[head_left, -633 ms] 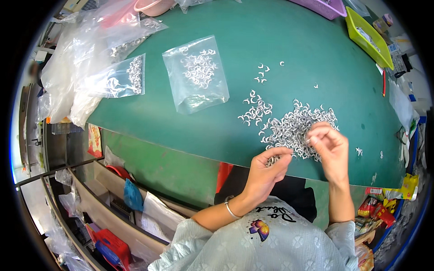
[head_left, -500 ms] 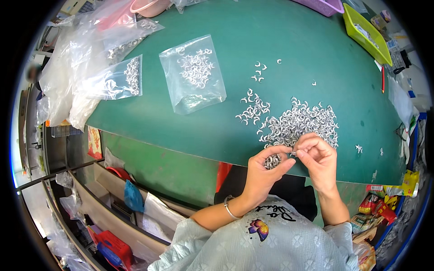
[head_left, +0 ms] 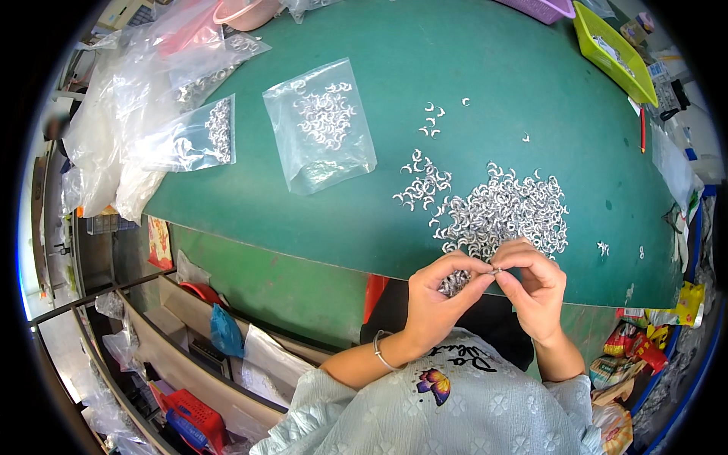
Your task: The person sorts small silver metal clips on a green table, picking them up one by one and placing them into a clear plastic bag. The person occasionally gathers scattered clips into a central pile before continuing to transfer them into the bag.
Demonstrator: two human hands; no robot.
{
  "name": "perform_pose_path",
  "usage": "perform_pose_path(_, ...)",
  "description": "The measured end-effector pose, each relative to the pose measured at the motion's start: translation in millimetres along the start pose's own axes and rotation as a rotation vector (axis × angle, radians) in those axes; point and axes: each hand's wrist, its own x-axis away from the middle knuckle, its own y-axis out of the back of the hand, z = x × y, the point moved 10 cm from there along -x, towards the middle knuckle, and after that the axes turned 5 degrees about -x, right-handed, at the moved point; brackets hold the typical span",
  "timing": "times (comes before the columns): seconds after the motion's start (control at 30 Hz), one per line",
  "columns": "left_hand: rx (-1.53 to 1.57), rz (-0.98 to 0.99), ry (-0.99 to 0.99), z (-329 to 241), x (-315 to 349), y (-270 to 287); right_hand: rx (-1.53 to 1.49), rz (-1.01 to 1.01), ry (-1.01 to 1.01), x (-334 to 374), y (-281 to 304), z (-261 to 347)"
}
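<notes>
At the table's near edge, my left hand (head_left: 444, 299) is closed, with several small silver crescent-shaped pieces (head_left: 455, 283) cupped in its palm. Its thumb and forefinger pinch one more silver crescent piece (head_left: 494, 271). My right hand (head_left: 537, 287) meets it there, thumb and forefinger pinching the same small piece from the other side. Just beyond my fingers spreads a big heap of silver crescents (head_left: 504, 208). A smaller cluster of crescents (head_left: 422, 186) lies to its left, and a few loose ones (head_left: 432, 120) are farther off.
A clear bag of crescents (head_left: 322, 125) lies flat on the green table (head_left: 250, 220). More plastic bags (head_left: 129, 114) pile up at the left. Pink (head_left: 244, 14), purple (head_left: 542, 7) and yellow-green baskets (head_left: 614, 53) stand along the far edge. Below left is an open drawer unit (head_left: 205, 364).
My hands have come closer together, the right one moving slightly down until both sets of fingertips meet at the small piece. The heap and bags look the same.
</notes>
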Motion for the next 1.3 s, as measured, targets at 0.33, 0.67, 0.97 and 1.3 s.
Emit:
perform_pose_path(0.33, 0.808, 0.211, 0.543, 38.8, 9.1, -30.9, 0.446, -0.048, -0.019, -41.3, 35.4, -2.2)
perform_pose_path(0.67, 0.728, 0.315, 0.397, 28.3, 2.9, -27.7, 1.128, -0.081, 0.344, -116.6, 69.7, -28.4)
perform_pose_path(0.97, 0.655, 0.091, 0.363, 37.3, -2.0, -14.8, -0.300, 0.012, -0.305, -55.8, 32.8, -42.5)
perform_pose_path(1.3, 0.330, -0.025, 0.253, 23.3, 0.0, -8.0, -0.416, 0.114, -0.252, -7.4, -6.8, -24.6)
